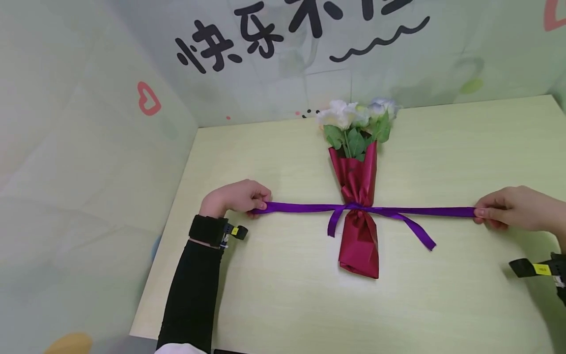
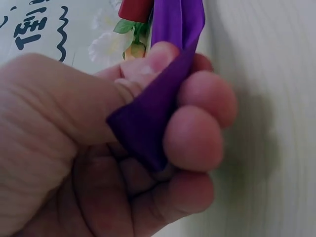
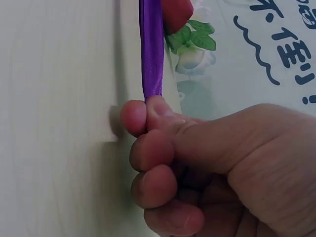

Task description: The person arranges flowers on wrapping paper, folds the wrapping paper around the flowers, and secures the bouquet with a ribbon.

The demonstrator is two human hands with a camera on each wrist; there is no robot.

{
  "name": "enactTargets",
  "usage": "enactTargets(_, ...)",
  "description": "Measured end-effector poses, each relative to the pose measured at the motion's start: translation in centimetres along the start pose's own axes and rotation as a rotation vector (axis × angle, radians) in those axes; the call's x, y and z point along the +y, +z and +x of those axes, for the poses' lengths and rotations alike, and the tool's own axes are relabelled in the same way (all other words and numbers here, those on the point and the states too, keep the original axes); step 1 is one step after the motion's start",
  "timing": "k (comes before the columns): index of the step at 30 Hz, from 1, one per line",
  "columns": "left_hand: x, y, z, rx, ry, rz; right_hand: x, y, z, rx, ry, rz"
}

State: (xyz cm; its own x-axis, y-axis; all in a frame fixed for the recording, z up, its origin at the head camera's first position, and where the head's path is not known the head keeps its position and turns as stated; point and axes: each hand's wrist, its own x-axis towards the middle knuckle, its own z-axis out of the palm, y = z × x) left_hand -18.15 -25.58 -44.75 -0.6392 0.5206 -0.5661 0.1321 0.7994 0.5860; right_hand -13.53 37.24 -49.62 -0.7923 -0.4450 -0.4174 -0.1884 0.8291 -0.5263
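Note:
A bouquet of pale flowers [image 1: 342,115] with green leaves lies on the table in dark red wrapping paper [image 1: 359,246]. Round its cinched waist runs a purple ribbon [image 1: 305,208], knotted at the front, with two loose tails hanging to either side. My left hand [image 1: 240,196] pinches the ribbon's left end; in the left wrist view a short flap of ribbon [image 2: 148,123] pokes out past the thumb. Far to the right, my right hand [image 1: 515,209] pinches the other end between thumb and forefinger. Between both hands the ribbon is stretched nearly straight across the bouquet.
The pale wooden table [image 1: 283,305] meets a printed backdrop [image 1: 283,83] with black lettering behind the flowers. Another backdrop panel [image 1: 88,196] stands along the left side. A dark object [image 1: 227,351] shows at the bottom edge.

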Motion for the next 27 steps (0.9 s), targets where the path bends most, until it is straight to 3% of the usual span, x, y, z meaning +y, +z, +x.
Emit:
enactTargets(5,0.2,-0.5,0.5,0.095,0.017,0.056,-0.6,-0.6,0.3,0.11,-0.014,-0.024)
enactTargets(12,1.8,-0.6,2.8,0.325,0.045,0.124,-2.6,-1.4,1.9,0.335,-0.062,-0.077)
enactTargets(15,2.8,-0.1,3.8,0.392,0.076,0.112,-3.2,-1.4,2.5,0.357,-0.066,-0.08)
enactTargets(19,3.7,0.6,4.5,0.432,0.144,0.094,-3.9,-1.4,2.7,0.359,-0.081,-0.072)
enactTargets(22,3.8,0.7,4.2,0.487,0.179,0.131,-4.4,-1.4,2.3,0.397,-0.12,-0.059)
enactTargets(27,3.3,0.8,2.1,0.618,0.167,0.274,-4.5,-1.1,0.8,0.516,-0.247,-0.061)
